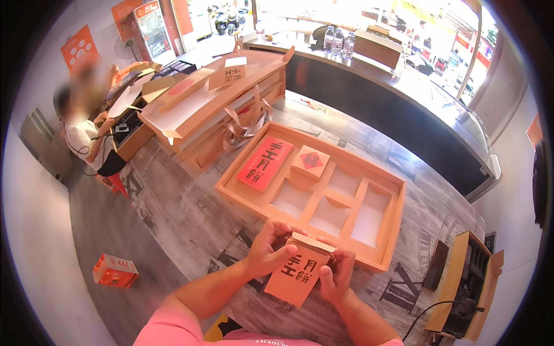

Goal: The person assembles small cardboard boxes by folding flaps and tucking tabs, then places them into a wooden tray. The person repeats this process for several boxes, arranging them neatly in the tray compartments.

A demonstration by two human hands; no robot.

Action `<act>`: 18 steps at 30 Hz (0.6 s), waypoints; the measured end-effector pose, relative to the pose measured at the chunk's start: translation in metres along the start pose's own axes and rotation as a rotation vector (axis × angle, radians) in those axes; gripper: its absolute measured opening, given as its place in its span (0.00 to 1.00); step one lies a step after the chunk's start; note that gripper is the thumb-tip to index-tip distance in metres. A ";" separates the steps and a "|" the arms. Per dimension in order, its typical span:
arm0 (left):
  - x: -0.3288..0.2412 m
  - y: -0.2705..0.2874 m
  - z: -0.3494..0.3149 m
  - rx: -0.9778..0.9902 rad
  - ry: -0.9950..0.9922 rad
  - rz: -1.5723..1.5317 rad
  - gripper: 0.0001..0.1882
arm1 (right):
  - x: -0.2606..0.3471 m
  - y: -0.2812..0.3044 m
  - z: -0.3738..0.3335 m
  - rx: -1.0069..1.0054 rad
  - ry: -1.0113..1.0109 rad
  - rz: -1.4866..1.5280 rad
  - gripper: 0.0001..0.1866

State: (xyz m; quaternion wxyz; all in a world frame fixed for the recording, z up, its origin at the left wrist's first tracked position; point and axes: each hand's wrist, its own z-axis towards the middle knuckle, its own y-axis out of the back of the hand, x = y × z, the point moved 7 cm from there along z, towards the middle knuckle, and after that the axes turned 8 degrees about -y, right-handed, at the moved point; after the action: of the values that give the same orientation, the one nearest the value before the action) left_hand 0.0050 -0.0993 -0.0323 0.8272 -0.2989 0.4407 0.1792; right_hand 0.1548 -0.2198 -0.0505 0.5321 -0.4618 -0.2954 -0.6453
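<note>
A small kraft-brown cardboard box (295, 275) with dark lettering is held between my two hands, its end flap at the far side standing partly up. My left hand (271, 248) grips its left edge, thumb on the front face near the flap. On the right edge, my right hand (337, 275) closes round the box with its thumb along the side. Just beyond lies a shallow tan gift tray (395, 230) with divided compartments. A long red box (266, 164) fills its left slot; a small square box (310, 162) with a red diamond label sits beside it. Several other compartments show bare white bottoms.
Stacked large cartons (219, 106) with ribbon handles (235, 130) stand at the far left. An open box of black items (468, 282) is at the right, beside a dark bar (436, 265). A person (86, 135) works at the left. Water bottles (339, 41) stand on the counter.
</note>
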 end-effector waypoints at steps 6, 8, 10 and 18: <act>0.000 -0.002 0.003 0.027 0.095 0.039 0.16 | 0.013 -0.005 0.011 0.036 -0.026 -0.126 0.22; -0.002 -0.002 0.005 0.018 0.097 0.066 0.15 | 0.017 -0.007 0.015 0.062 -0.003 -0.226 0.22; -0.004 -0.004 0.002 -0.018 0.074 0.073 0.14 | 0.022 -0.009 0.016 0.006 0.045 -0.217 0.21; -0.008 -0.011 0.004 0.126 -0.079 0.300 0.18 | 0.017 -0.007 0.014 0.057 -0.061 -0.192 0.17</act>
State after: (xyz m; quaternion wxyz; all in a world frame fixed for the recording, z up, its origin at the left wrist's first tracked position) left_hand 0.0096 -0.1054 -0.0204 0.8248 -0.1700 0.4581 0.2845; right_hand 0.1520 -0.2128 -0.0282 0.4715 -0.4356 -0.3725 -0.6702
